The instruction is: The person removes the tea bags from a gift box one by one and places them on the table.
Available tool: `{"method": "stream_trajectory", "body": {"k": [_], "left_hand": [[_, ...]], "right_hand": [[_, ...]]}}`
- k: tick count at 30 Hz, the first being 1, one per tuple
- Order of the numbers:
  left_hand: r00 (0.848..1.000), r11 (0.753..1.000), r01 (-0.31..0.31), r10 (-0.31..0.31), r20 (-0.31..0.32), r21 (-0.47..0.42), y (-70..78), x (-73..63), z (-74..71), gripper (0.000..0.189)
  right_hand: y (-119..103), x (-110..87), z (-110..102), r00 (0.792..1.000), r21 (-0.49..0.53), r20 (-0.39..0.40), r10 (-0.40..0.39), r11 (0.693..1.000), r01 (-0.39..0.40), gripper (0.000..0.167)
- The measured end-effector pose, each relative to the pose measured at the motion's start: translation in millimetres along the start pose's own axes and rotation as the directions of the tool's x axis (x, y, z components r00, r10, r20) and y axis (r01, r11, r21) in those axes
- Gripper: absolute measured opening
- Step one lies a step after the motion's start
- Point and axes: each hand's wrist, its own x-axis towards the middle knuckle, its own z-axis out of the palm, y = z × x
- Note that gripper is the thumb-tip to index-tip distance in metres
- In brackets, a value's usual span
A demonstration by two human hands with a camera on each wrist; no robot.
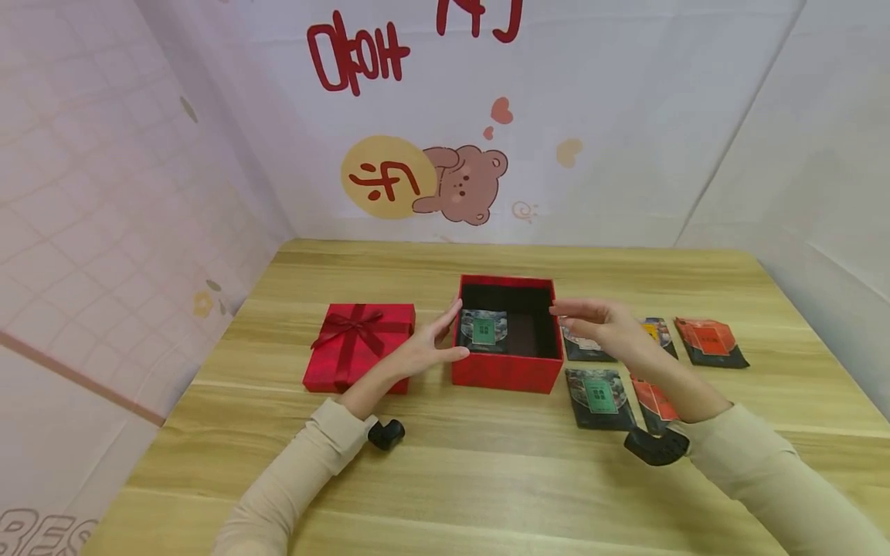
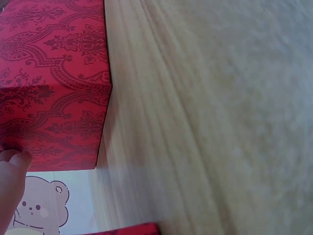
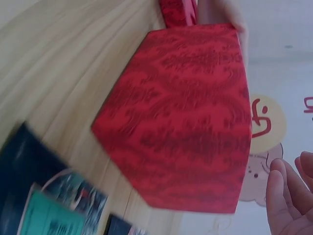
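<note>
A red patterned box [image 1: 507, 374] with a black inside stands uncovered in the middle of the table. Inside it, on the left, lies a dark packet with a green label [image 1: 484, 330]. My left hand [image 1: 424, 349] rests on the box's left wall, its fingers along the side and its thumb by the front corner. In the left wrist view, fingertips [image 2: 18, 160] touch the red wall. My right hand [image 1: 612, 330] hovers at the box's right rim, fingers extended and holding nothing. The right wrist view shows its fingers [image 3: 281, 193] apart from the box.
Left of the box lies a red lid with a ribbon bow [image 1: 361, 347]. Several flat packets lie to the right, among them a green-labelled one [image 1: 600, 398] and a red one [image 1: 711, 341], some partly under my right arm. A printed cloth [image 1: 591, 193] hangs behind the table.
</note>
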Motion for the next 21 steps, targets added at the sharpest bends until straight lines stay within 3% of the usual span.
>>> {"method": "stream_trajectory", "body": {"k": [11, 21], "left_hand": [[1.000, 0.999, -0.026, 0.026, -0.011, -0.022, 0.4, -0.4, 0.0, 0.091], [1.000, 0.999, -0.004, 0.003, -0.004, -0.040, 1.0, 0.4, 1.3, 0.085]], "right_hand": [[-5.9, 31.1, 28.5, 0.999, 0.082, 0.002, -0.049, 0.995, 0.048, 0.039], [-8.7, 51.5, 49.8, 0.996, 0.021, -0.007, -0.093, 0.995, 0.093, 0.035]]}}
